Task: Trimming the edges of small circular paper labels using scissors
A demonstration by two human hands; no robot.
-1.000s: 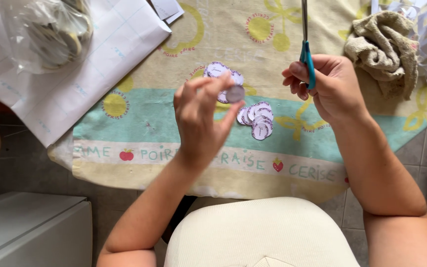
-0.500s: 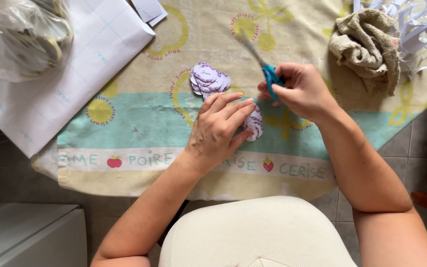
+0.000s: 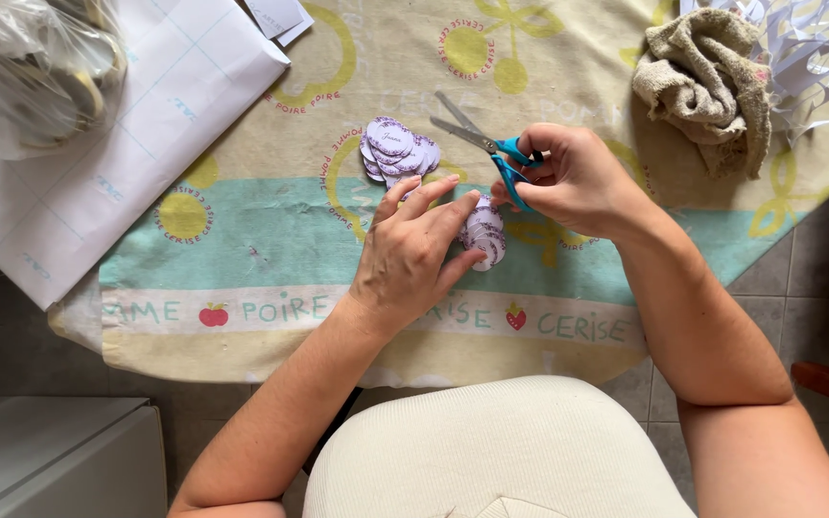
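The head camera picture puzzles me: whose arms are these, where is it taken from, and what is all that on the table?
There is no machine here. A person wears a camera on the head, so you look down along their own two arms. The right hand holds blue-handled scissors, blades open and pointing left. The left hand rests its fingers on a small pile of round paper discs; a second pile of discs lies just beyond. All this sits on a printed tablecloth with fruit pictures. At far left lie a large white gridded sheet and a clear plastic bag. At top right are a crumpled beige cloth and white paper offcuts.
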